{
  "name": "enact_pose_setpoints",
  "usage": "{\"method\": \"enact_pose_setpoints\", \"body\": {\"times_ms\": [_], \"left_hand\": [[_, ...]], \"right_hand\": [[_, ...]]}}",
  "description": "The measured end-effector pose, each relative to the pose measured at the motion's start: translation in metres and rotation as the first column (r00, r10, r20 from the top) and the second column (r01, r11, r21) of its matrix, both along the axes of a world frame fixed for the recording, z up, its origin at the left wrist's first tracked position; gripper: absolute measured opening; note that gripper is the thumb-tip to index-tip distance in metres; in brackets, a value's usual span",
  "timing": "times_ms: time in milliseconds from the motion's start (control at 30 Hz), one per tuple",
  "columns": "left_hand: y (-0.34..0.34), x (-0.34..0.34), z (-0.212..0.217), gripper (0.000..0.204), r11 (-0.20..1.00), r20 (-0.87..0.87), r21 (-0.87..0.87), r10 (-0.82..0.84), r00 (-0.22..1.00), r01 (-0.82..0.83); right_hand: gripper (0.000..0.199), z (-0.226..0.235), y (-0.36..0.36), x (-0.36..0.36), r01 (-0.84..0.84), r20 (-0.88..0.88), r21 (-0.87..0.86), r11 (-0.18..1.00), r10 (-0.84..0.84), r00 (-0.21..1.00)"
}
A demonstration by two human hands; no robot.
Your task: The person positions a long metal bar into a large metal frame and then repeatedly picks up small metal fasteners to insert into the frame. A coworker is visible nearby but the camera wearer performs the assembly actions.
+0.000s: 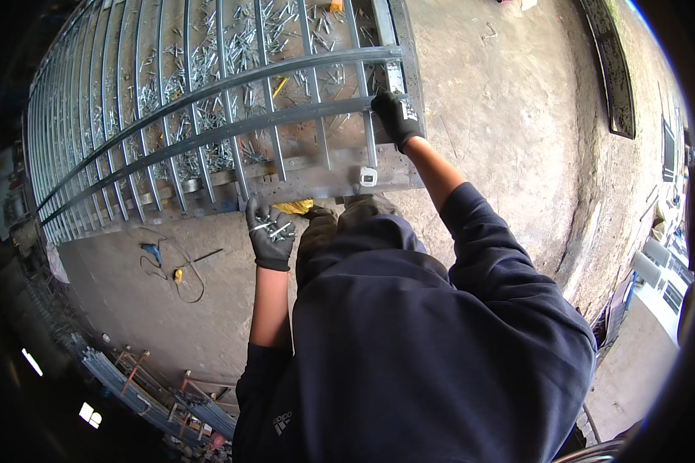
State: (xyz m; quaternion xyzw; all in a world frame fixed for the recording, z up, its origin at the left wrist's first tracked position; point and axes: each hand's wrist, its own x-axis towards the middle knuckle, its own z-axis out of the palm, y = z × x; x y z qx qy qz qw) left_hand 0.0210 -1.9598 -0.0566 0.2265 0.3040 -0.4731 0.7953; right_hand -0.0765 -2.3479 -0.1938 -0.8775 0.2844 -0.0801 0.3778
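Note:
My left hand (pixel 270 235), in a black glove, is curled around several short silver metal fasteners (pixel 274 229), screws or rivets; I cannot tell which. It is just off the near edge of a workbench, below a grid of galvanized metal bars (pixel 208 139). My right hand (pixel 396 119), also black-gloved, is at the right end of the lower crosswise rail (pixel 309 113). Its fingers are bent in against the rail end, and what they hold there is hidden. Loose silver fasteners (pixel 201 69) lie scattered across the benchtop under the bars.
A small white square-shaped object (pixel 368 177) sits on the near bench edge. Something yellow (pixel 293 207) lies beside my legs. On the floor at left are a blue corded tool (pixel 153 251) and its looping cable. Long metal stock (pixel 131 390) is stacked behind at lower left.

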Motion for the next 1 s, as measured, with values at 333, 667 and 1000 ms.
{"method": "enact_pose_setpoints", "body": {"times_ms": [333, 667, 1000], "left_hand": [[0.073, -0.050, -0.008, 0.051, 0.950, -0.095, 0.078, 0.309, 0.946, -0.302], [0.048, -0.045, -0.014, 0.050, 0.974, -0.045, -0.032, 0.222, 0.974, -0.224], [0.029, -0.036, -0.010, 0.050, 0.976, -0.040, -0.119, 0.180, 0.983, -0.184]], "right_hand": [[0.025, 0.038, -0.029, 0.032, -0.345, -0.272, -0.127, 0.930, 0.302, 0.914], [0.028, 0.038, -0.018, 0.042, -0.333, -0.394, -0.182, 0.925, 0.242, 0.887], [0.021, 0.037, 0.006, 0.042, -0.423, -0.501, -0.282, 0.861, 0.244, 0.830]]}}
